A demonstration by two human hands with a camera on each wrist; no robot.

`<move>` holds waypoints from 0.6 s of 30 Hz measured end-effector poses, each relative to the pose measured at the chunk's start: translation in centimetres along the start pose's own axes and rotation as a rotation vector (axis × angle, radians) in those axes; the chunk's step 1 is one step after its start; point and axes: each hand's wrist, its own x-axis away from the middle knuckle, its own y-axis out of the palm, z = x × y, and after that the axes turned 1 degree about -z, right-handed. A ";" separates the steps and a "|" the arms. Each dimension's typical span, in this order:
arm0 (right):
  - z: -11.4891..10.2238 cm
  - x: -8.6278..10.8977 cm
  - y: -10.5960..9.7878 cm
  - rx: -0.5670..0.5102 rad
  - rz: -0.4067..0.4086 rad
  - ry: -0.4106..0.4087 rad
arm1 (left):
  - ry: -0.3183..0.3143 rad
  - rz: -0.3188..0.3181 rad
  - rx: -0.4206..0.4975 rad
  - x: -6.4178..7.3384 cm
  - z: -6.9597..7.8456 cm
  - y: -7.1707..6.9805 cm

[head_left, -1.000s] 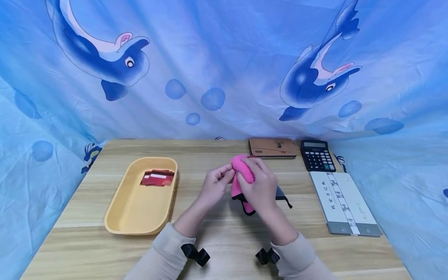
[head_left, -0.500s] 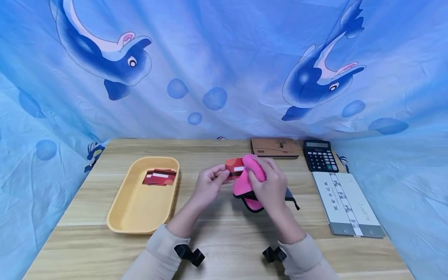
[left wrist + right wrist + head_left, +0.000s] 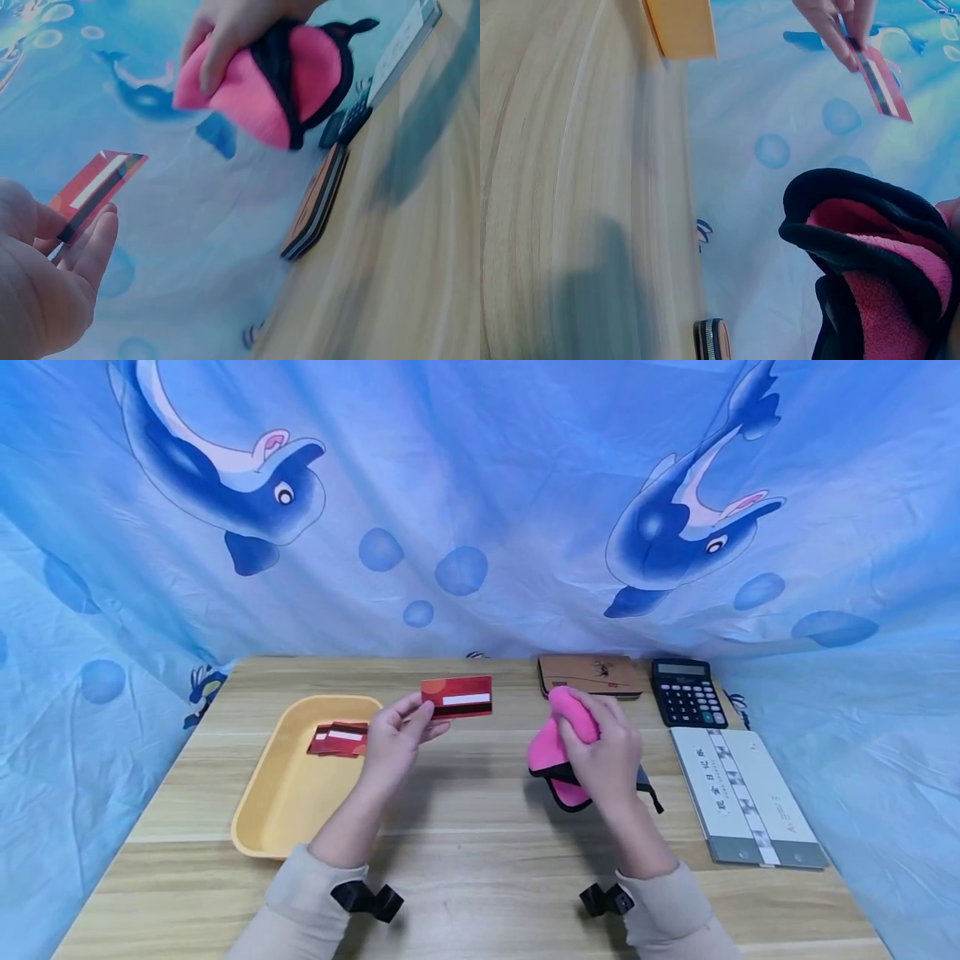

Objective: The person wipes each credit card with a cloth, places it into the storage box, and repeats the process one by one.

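Observation:
My left hand [image 3: 390,747] pinches a red bank card [image 3: 459,697] by its left end, thumb on the face with the white strip and dark stripe. The card is held up over the table, right of the tray. To the right, my right hand [image 3: 611,756] grips a bunched pink fleece cloth [image 3: 546,748] with black edging; a grey-blue part and a black loop stick out behind the hand. In the right wrist view the cloth [image 3: 889,319] hangs in folds, and the card [image 3: 881,82] is apart from it.
A yellow tray [image 3: 288,831] with several red cards [image 3: 345,739] stands at the left. Along the back right lie a brown wallet [image 3: 588,675] and a black calculator [image 3: 686,697]. A white and grey account book [image 3: 750,793] lies at the right edge. A blue dolphin-print curtain [image 3: 525,510] hangs behind.
My left hand has drawn the red bank card out from beside the pink cloth and carried it leftward. My right hand has shifted a little to the right with the cloth.

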 end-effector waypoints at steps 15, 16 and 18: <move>1.2 0.1 -0.8 -0.016 0.038 0.041 | 0.034 0.262 -0.098 -1.1 0.7 -8.1; 1.3 0.1 -0.8 -0.013 0.037 0.043 | 0.029 0.272 -0.084 -1.1 0.6 -8.6; 1.3 0.1 -0.9 -0.009 0.035 0.046 | 0.023 0.288 -0.064 -1.3 0.4 -9.7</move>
